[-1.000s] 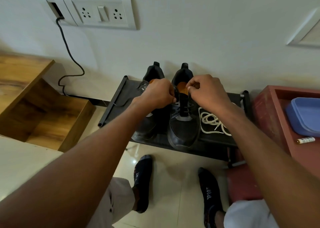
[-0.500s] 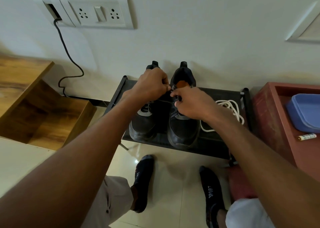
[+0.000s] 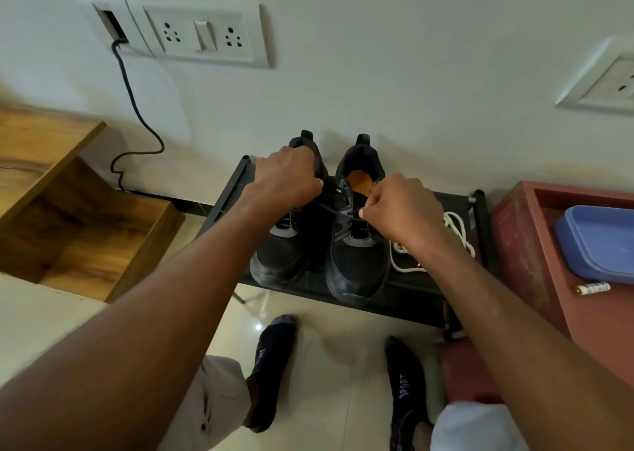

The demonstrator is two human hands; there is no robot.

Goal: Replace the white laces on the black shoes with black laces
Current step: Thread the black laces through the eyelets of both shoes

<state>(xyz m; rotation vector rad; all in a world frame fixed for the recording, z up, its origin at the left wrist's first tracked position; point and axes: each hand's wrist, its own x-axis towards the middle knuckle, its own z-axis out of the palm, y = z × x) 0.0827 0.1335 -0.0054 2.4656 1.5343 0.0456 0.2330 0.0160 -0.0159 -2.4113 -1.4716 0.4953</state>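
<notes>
On the black rack, each hand pinches an end of the black lace, left hand and right hand drawing it taut across the right shoe, probably to tighten it, the removed white laces heaped toward the rack's right edge.

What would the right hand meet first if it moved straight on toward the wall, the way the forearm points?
Probably the right shoe: the right hand is over its lacing, pinching the black lace, with the shoe's orange-lined opening just ahead. Depth is unclear; passing above it would lead to the wall.
</notes>
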